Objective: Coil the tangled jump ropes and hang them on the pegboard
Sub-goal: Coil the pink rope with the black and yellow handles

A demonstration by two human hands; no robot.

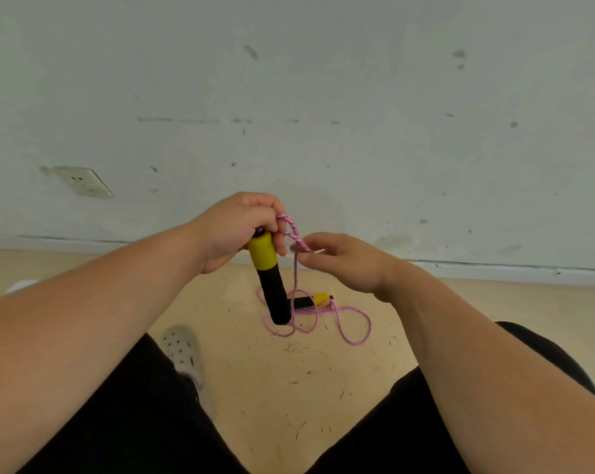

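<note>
Altogether, one pink rope (294, 234), two handles (267, 268) (316, 300)

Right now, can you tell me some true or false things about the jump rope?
1. The left hand holds a yellow and black handle. True.
2. The rope is green. False: it is pink.
3. A second handle lies on the floor. True.
4. The right hand holds nothing. False: its fingers pinch the rope.

Head-worn wide-angle view, facing forward and down, close over left hand (238, 230) and right hand (344, 263)
</note>
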